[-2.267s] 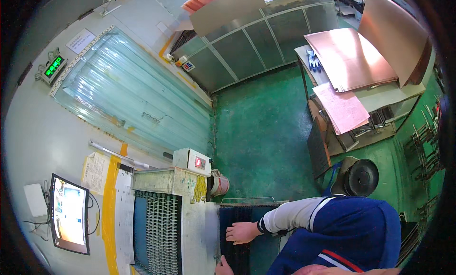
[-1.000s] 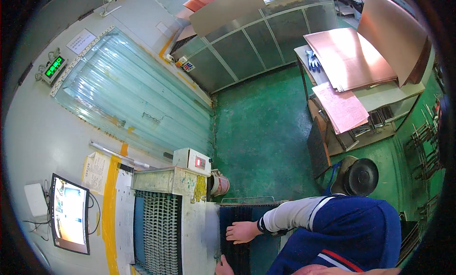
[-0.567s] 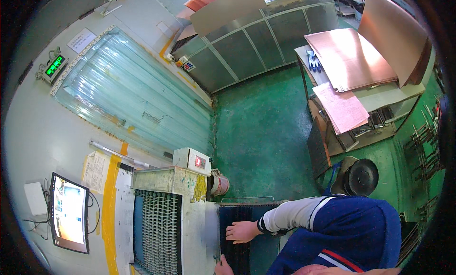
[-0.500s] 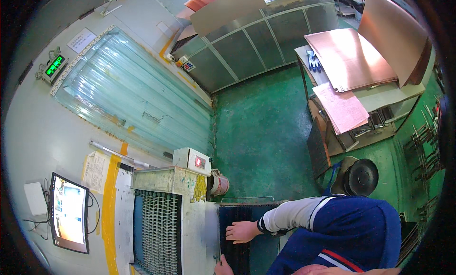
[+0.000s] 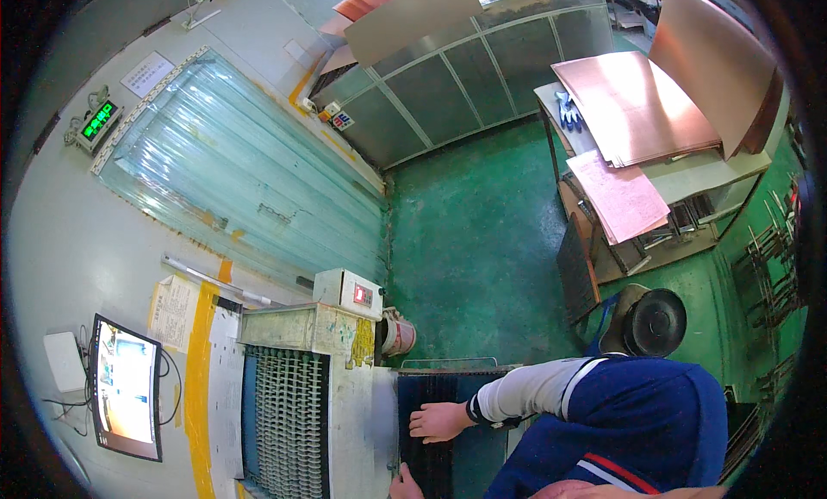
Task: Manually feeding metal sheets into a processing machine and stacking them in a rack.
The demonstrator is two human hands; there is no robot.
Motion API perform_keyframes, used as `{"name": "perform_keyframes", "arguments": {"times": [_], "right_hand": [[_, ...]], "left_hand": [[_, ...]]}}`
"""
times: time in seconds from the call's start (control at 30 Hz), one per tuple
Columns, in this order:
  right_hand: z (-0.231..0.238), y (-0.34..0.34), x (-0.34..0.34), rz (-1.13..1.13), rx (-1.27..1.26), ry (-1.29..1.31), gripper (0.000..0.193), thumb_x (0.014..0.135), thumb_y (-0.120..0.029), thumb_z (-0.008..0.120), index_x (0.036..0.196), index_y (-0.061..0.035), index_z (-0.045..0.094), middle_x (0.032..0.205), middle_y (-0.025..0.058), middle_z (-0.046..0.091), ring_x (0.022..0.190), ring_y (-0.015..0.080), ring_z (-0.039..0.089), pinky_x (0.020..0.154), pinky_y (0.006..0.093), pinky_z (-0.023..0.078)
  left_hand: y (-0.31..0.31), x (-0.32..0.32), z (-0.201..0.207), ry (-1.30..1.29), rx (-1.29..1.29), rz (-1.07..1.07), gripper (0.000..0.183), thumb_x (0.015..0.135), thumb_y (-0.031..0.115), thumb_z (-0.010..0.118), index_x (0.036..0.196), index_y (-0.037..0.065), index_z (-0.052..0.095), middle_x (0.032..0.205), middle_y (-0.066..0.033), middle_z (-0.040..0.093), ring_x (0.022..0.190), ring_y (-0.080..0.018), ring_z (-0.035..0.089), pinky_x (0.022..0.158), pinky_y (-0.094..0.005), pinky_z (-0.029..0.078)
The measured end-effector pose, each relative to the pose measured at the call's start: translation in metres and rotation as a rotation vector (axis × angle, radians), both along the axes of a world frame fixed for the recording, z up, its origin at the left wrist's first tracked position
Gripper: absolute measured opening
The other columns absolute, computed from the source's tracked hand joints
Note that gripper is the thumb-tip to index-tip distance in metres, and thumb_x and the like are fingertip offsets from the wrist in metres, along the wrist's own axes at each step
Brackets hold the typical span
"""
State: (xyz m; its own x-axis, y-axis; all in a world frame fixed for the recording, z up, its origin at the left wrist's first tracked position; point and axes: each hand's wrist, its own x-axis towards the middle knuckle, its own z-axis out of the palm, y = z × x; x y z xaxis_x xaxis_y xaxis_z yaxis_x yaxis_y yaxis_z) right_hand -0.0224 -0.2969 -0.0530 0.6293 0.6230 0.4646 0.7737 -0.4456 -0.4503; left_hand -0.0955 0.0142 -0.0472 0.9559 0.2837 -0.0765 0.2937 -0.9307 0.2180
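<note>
My right hand (image 5: 438,422) lies palm down over a black ribbed surface (image 5: 431,391), fingers stretched to the left and holding nothing that shows. Beside it on the right is a dark blue flat surface (image 5: 481,452). At the lower edge of the view, my left hand (image 5: 405,483) is at the seam between the black surface and a pale machine casing (image 5: 366,413). A finger or thumb of it points up; its other fingers are cut off or hidden. A thin metal bar (image 5: 450,358) runs along the far edge of the black surface.
Left of the casing lies a roller bed (image 5: 289,413), with a control box (image 5: 349,293) and a bucket (image 5: 398,333) beyond. A monitor (image 5: 127,387) hangs at left. A black round stool (image 5: 655,321) stands at right, near a table with copper-coloured sheets (image 5: 637,107) and blue gloves (image 5: 568,111).
</note>
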Motion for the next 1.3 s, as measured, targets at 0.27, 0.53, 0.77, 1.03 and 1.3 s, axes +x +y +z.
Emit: {"name": "perform_keyframes", "arguments": {"times": [0.27, 0.53, 0.77, 1.03, 1.3], "right_hand": [[-0.002, -0.002, 0.0, -0.002, 0.0, 0.007, 0.04, 0.101, -0.037, 0.069, 0.129, -0.0088, 0.067, 0.127, 0.0087, 0.067, 0.124, 0.0297, 0.058, 0.101, 0.0485, 0.051], [0.001, 0.001, 0.0, 0.005, 0.007, -0.004, 0.039, 0.101, -0.038, 0.069, 0.127, -0.0087, 0.067, 0.124, 0.0086, 0.067, 0.123, 0.0293, 0.059, 0.1, 0.0487, 0.052], [-0.001, 0.001, 0.0, 0.021, 0.034, 0.005, 0.038, 0.102, -0.037, 0.068, 0.126, -0.008, 0.067, 0.123, 0.0095, 0.067, 0.123, 0.0303, 0.059, 0.098, 0.05, 0.052], [-0.001, -0.002, 0.0, 0.015, 0.022, 0.016, 0.038, 0.101, -0.036, 0.069, 0.126, -0.0081, 0.067, 0.123, 0.0102, 0.067, 0.122, 0.0306, 0.059, 0.098, 0.0505, 0.051], [-0.002, -0.003, -0.001, 0.009, 0.04, 0.001, 0.038, 0.1, -0.036, 0.07, 0.125, -0.0078, 0.068, 0.121, 0.0089, 0.068, 0.121, 0.0289, 0.06, 0.096, 0.0481, 0.052]], "left_hand": [[-0.016, -0.001, 0.018, 0.062, 0.012, 0.004, 0.081, 0.103, 0.072, 0.052, 0.129, -0.001, 0.076, 0.131, -0.0291, 0.073, 0.125, -0.0506, 0.065, 0.107, -0.0553, 0.048], [-0.013, -0.004, 0.02, 0.065, -0.003, -0.006, 0.08, 0.104, 0.07, 0.052, 0.13, -0.002, 0.075, 0.133, -0.0281, 0.073, 0.128, -0.049, 0.065, 0.109, -0.054, 0.047], [-0.02, -0.006, 0.029, 0.097, -0.034, 0.01, 0.078, 0.106, 0.067, 0.052, 0.139, 0.0, 0.071, 0.143, -0.0253, 0.069, 0.136, -0.045, 0.061, 0.115, -0.0512, 0.044], [-0.029, -0.007, 0.042, 0.145, -0.217, 0.035, 0.076, 0.106, 0.067, 0.051, 0.14, 0.002, 0.071, 0.145, -0.022, 0.069, 0.137, -0.0433, 0.061, 0.117, -0.0497, 0.043], [-0.041, -0.009, 0.048, 0.122, -0.025, 0.011, 0.073, 0.107, 0.065, 0.051, 0.139, 0.004, 0.072, 0.144, -0.02, 0.07, 0.135, -0.0421, 0.063, 0.116, -0.0479, 0.043]]}}
